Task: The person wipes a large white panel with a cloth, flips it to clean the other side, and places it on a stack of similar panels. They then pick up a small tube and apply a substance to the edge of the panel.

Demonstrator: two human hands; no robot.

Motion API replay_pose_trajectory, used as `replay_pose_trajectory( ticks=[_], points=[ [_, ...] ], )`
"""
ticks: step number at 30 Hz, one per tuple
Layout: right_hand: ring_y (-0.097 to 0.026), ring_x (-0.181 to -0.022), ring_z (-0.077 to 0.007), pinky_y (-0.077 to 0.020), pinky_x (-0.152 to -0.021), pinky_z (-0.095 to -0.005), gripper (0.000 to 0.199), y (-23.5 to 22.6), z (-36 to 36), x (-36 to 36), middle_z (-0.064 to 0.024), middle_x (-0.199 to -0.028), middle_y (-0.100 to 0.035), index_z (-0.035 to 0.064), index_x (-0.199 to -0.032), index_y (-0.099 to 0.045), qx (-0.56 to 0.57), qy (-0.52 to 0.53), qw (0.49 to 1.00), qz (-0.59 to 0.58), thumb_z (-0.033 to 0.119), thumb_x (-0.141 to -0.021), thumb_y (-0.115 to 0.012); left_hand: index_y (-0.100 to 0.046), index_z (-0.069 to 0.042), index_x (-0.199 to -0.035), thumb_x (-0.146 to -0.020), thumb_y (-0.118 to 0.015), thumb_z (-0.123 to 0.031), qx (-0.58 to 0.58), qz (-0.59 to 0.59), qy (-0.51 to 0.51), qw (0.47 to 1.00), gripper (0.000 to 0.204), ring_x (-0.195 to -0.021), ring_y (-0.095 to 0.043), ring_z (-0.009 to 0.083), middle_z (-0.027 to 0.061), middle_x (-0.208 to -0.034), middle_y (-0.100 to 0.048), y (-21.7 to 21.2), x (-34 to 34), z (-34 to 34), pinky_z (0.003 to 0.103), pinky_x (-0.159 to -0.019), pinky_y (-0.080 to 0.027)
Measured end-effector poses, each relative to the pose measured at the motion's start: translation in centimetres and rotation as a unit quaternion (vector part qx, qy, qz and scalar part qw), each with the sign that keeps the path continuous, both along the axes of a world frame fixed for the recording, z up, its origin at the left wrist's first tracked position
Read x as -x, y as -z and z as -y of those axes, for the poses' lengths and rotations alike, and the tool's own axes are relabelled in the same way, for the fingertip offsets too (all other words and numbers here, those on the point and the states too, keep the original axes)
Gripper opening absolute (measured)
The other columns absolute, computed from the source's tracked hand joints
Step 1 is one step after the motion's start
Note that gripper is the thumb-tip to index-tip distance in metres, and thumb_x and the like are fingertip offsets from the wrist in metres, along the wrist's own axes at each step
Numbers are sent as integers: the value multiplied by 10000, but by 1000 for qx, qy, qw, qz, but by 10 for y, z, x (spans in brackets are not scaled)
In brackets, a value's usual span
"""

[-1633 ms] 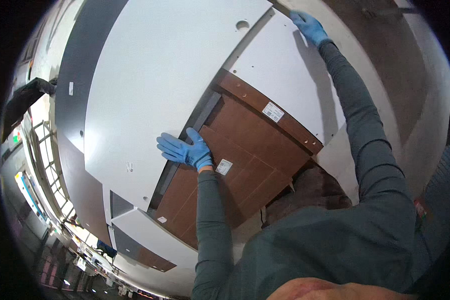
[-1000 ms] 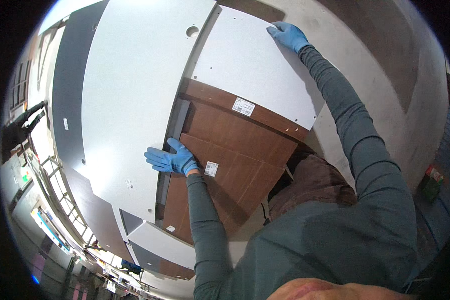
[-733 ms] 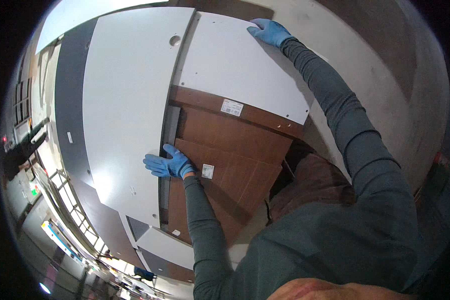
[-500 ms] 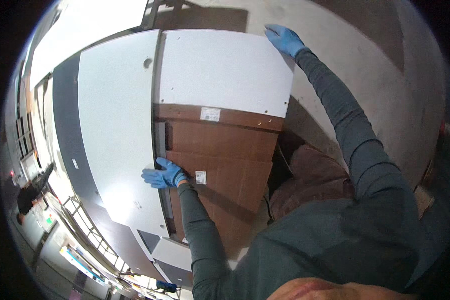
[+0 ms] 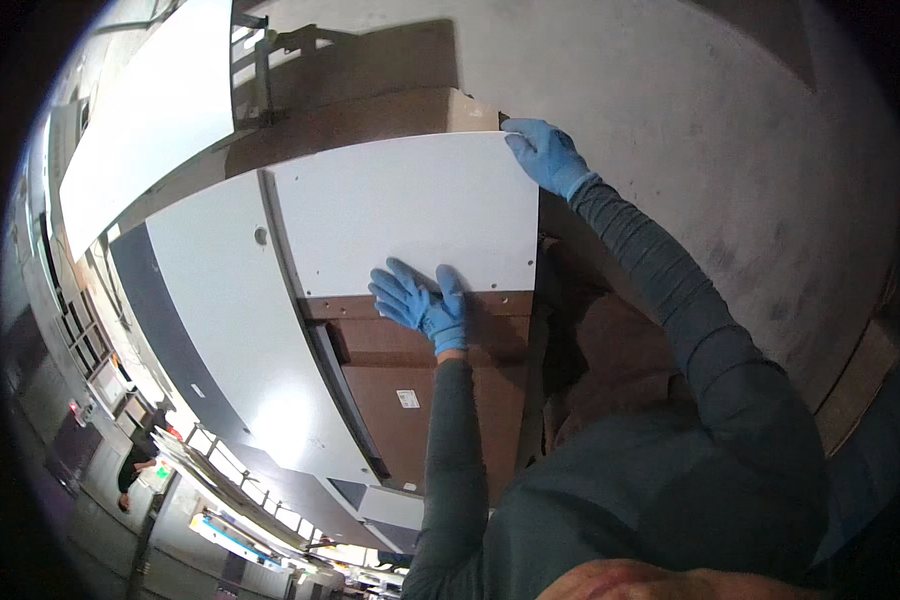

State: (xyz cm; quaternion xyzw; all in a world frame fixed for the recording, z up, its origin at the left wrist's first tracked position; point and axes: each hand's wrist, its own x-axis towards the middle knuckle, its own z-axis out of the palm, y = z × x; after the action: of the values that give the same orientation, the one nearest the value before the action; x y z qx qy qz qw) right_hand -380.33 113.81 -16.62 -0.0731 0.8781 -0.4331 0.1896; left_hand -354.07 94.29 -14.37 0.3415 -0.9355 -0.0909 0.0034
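Observation:
A white panel (image 5: 410, 200) with small holes along its near edge lies over brown boards (image 5: 370, 360). My left hand (image 5: 420, 305), in a blue glove, rests open across the panel's near edge, fingers spread, over its white face and the brown strip. At the far right corner of that panel, my gloved right hand (image 5: 548, 158) is closed on the edge; its fingertips are partly hidden. A dark groove separates the white panel from a long pale grey panel (image 5: 230, 290) with a round hole, to the left.
Beyond the white panel lies a brown board (image 5: 370, 115), its far edge near a metal frame (image 5: 262, 75). A bright white sheet (image 5: 160, 120) stands at far left. A person (image 5: 138, 465) is in the left background. Concrete floor (image 5: 650, 110) spreads to the right.
My left hand has left the pale grey panel's edge and moved onto the white panel's near edge. My right hand stays at the far right corner. The whole view has shifted.

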Motion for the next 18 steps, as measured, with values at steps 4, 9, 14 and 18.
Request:
replay_pose_trajectory(
  ticks=[4,9,14,18],
  points=[
    [-652,-1186,-374,-524,-1018,-434,369,4,-2,-4,-222,-1277,-675,21,-1241,-677,36,0,999,-23,276,-977,-630,-174,-134,-1663,-945,-447,-711,-22,-22,-2,1000,961,-1598,-26,378,182,-1730,-70,11,8,-5,570,-1266,37],
    [-643,-1210,-348,-516,-1042,-426,361,11,-2,-9,-203,-1308,-666,22,-1291,-652,60,19,995,-79,205,-981,-629,-131,-142,-1670,-946,-433,-692,-26,13,1,1000,958,-1592,-1,411,213,-1723,-55,13,3,-4,602,-1254,41],
    [-633,-1236,-338,-494,-1062,-406,326,18,-5,-9,-199,-1299,-678,19,-1279,-663,80,-5,995,-65,174,-998,-606,-110,-87,-1664,-956,-447,-681,-45,46,-10,998,984,-1592,38,407,230,-1721,-20,2,8,-6,594,-1243,92],
    [-682,-1149,-339,-509,-1024,-414,372,33,-7,-5,-224,-1204,-717,-6,-1265,-676,105,-57,991,-59,257,-1024,-570,-127,-92,-1663,-948,-484,-660,-37,73,-28,996,980,-1583,50,443,249,-1715,-9,-13,7,-8,598,-1247,90]
  ],
)
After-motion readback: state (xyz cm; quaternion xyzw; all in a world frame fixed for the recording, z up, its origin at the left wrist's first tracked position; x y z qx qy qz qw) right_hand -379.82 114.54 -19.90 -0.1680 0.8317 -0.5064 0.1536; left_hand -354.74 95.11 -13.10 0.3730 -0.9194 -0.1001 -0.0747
